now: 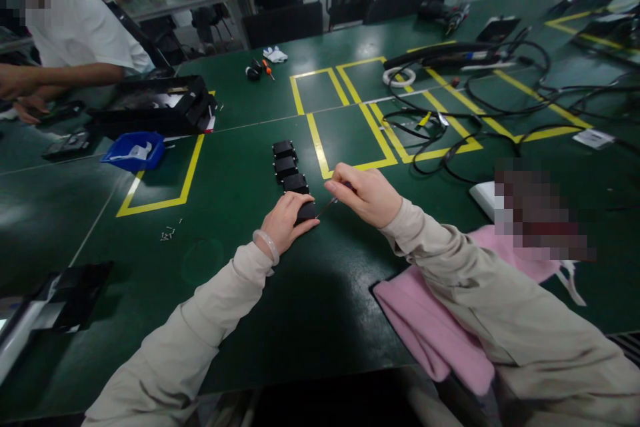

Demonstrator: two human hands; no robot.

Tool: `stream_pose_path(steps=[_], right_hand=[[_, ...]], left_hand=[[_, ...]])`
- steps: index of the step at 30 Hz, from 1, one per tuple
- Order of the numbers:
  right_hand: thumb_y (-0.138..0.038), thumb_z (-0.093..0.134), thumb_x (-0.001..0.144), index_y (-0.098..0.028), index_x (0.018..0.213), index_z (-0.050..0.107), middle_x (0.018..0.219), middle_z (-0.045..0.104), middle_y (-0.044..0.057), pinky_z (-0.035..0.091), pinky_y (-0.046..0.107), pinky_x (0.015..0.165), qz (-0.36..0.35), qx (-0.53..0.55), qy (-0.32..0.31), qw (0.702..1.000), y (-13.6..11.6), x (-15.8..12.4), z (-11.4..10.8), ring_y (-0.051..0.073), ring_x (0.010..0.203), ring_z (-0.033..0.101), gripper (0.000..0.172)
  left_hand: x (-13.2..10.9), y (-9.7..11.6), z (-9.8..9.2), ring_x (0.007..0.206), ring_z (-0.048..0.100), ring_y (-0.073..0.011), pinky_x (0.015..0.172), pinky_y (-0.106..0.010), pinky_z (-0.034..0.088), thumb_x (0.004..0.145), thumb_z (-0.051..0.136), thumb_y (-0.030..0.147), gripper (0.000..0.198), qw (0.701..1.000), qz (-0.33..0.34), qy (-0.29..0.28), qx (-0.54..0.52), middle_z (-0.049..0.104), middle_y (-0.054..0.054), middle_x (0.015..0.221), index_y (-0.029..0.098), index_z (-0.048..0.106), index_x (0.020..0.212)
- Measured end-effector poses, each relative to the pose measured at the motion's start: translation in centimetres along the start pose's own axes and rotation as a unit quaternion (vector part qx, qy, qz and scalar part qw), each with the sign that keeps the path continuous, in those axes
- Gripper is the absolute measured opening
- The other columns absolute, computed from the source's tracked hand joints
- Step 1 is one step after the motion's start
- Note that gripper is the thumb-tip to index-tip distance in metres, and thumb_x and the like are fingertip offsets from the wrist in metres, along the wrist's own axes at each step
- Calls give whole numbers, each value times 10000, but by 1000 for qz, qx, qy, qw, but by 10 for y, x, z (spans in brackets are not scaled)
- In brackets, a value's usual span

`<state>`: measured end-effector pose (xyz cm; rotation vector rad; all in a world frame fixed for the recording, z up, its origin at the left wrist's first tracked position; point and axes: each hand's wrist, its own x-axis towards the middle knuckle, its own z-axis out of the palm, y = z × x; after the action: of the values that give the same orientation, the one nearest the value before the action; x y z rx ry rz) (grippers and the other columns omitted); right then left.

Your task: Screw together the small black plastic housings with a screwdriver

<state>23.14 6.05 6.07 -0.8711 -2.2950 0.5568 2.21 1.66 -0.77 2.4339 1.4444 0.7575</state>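
My left hand [281, 221], with a pale bracelet at the wrist, is closed on a small black block [306, 213], thumb and fingers gripping its sides on the table. In my right hand [371, 196] is a thin screwdriver [328, 206]; most of its handle is hidden by my fingers. The shaft slants down to the left, and its tip is at or very near the right-hand corner of the held block. Beyond it, similar black blocks [285, 167] stand in a row, with small light-coloured screws or pins at their corners.
Loose screws [168, 234] lie to the left, near a blue tray [136, 152] and a black bin [155, 107]. Black cables [430, 120] sprawl at the right. A pink cloth [435, 327] lies under my right forearm. A person [80, 33] works at the far left.
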Motion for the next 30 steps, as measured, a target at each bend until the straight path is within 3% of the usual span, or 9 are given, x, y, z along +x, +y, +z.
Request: stream_pose_path(steps=[6, 12, 17, 23, 27, 30], right_hand=[[-284, 384, 918, -202, 883, 456, 721, 539, -3, 340, 238, 612, -12, 12, -2, 1000, 0, -1, 0, 123, 612, 512, 114], [-390, 394, 935, -212, 774, 446, 633, 498, -18, 304, 241, 578, 12, -12, 1, 1000, -1, -1, 1, 117, 553, 449, 245], [-266, 382, 915, -199, 900, 476, 733, 559, 4, 343, 238, 613, -2, 6, 5, 1000, 1, -1, 0, 127, 619, 522, 117], [-419, 368, 938, -204, 795, 474, 637, 524, -2, 301, 241, 570, 0, -44, -20, 999, -4, -3, 1, 126, 552, 471, 280], [-299, 337, 924, -185, 935, 498, 766, 590, 38, 342, 239, 608, -7, -40, -18, 999, -5, -3, 3, 141, 640, 547, 198], [-308, 331, 925, -184, 934, 501, 773, 598, 43, 352, 239, 613, -13, -38, -15, 999, -5, -4, 4, 142, 639, 552, 211]], left_hand=[[0, 0, 0, 1081, 565, -257, 933, -408, 482, 860, 647, 312, 362, 1000, 2, 3, 2, 577, -97, 1111, 177, 523, 1172], [0, 0, 0, 1080, 569, -253, 938, -406, 481, 860, 648, 313, 366, 1000, 0, 1, 1, 573, -84, 1111, 195, 518, 1181], [0, 0, 0, 1074, 569, -256, 938, -408, 480, 860, 647, 313, 357, 1000, 0, 2, 2, 578, -91, 1103, 188, 525, 1171], [0, 0, 0, 1068, 568, -258, 934, -411, 481, 859, 648, 313, 367, 1000, 5, 5, -3, 585, -99, 1103, 174, 525, 1175], [0, 0, 0, 1068, 571, -254, 931, -408, 485, 859, 646, 314, 357, 1000, -1, 4, -2, 582, -89, 1101, 188, 526, 1170], [0, 0, -1, 1062, 572, -257, 925, -411, 488, 861, 645, 315, 358, 1000, 0, 3, 1, 584, -95, 1101, 179, 526, 1169]])
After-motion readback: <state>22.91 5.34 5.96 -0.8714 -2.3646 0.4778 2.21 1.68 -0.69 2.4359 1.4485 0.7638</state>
